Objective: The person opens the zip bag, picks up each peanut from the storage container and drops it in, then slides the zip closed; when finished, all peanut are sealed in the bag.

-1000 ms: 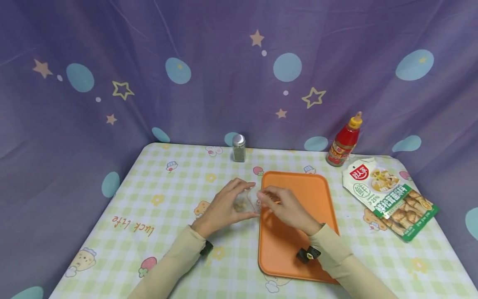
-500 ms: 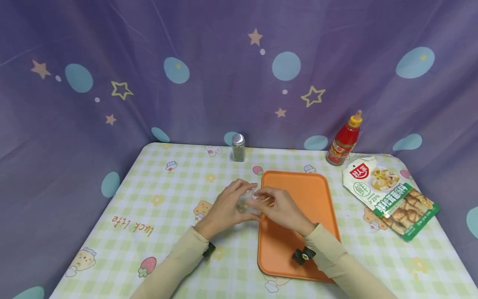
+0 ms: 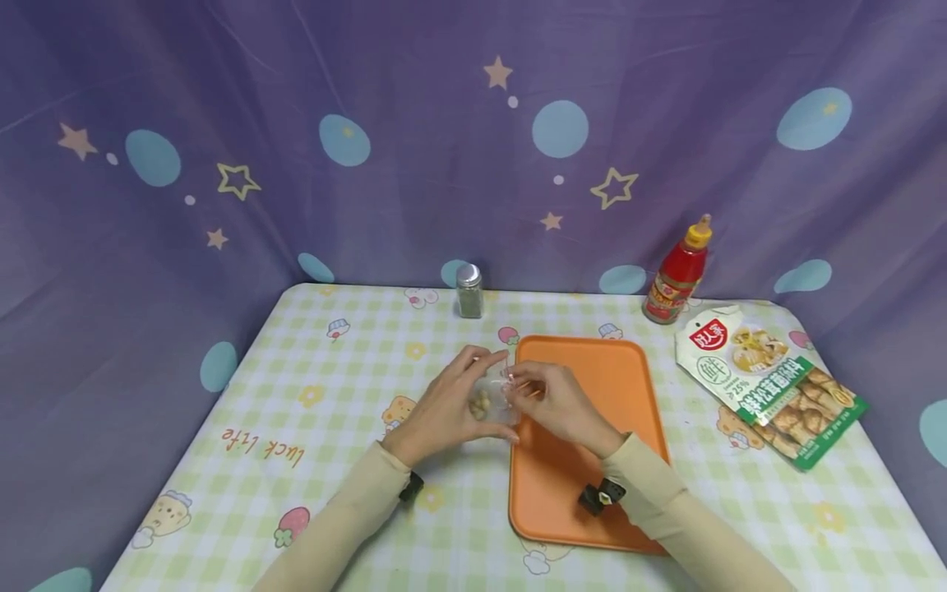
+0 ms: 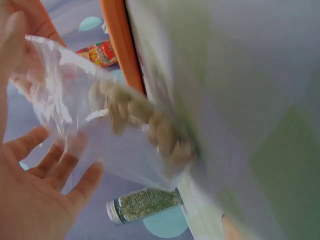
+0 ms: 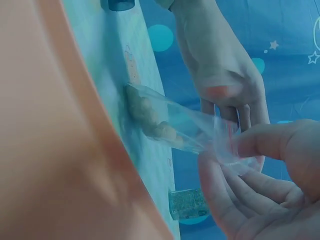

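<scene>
A small clear zip bag (image 3: 490,396) is held between both hands, just over the left edge of the orange tray (image 3: 584,485). Several small tan pieces (image 4: 137,112) lie in its lower end, and a red line (image 5: 231,132) runs along its mouth. My left hand (image 3: 444,411) grips the bag from the left, thumb below and fingers above. From the right, my right hand (image 3: 562,407) pinches the bag's mouth between thumb and fingers. In the right wrist view the bag hangs with its filled end close over the tablecloth.
A glass shaker (image 3: 469,296) of green flakes with a metal cap stands at the back. Back right, a red sauce bottle (image 3: 672,284) with a yellow cap stands near a printed mushroom packet (image 3: 773,390) lying flat. A purple curtain (image 3: 414,214) hangs behind the table.
The right hand has moved slightly left along the bag's mouth, fingers repositioned. The tan pieces show more plainly now. Tray, bottles and packet stay in place; the view shifts a little.
</scene>
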The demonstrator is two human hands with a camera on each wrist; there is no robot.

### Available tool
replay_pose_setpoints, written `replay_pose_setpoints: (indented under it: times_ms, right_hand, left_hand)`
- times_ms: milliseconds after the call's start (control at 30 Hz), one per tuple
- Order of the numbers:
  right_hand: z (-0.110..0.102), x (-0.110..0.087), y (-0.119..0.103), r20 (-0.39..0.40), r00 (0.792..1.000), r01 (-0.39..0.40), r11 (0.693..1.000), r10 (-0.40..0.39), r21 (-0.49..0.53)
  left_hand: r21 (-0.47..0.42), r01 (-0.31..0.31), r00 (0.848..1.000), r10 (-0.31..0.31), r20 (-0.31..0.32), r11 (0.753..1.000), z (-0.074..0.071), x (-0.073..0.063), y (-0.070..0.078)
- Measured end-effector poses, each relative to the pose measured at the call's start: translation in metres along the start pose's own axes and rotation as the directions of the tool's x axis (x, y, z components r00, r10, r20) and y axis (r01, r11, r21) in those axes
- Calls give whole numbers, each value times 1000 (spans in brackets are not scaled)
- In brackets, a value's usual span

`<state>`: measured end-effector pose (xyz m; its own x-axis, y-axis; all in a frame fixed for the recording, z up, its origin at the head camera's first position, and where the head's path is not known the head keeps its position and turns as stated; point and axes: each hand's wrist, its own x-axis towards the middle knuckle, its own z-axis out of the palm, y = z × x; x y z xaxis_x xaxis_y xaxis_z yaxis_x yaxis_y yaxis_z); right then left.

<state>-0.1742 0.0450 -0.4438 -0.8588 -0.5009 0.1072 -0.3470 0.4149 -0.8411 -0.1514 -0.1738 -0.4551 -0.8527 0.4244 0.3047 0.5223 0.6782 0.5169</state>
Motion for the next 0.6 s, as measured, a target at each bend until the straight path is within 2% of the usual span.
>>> replay_pose_setpoints:
  times_ms: [167,433,600]
  right_hand:
    - [-6,-1,0,-3,1000,16,1000,-16,10]
    - [-13,-1,-5,3,1000,16,998,-16,53]
    - [-17,-1,-5,-8,1000,-10,995,11,102]
  left_hand:
    - [-91,42,999,-41,21,995,-6,6,-6]
    - [-239,3,1000,-10,-28,971,-10,22,-10]
    - [-307,14,999,-26,-35,952,-8,24,-11]
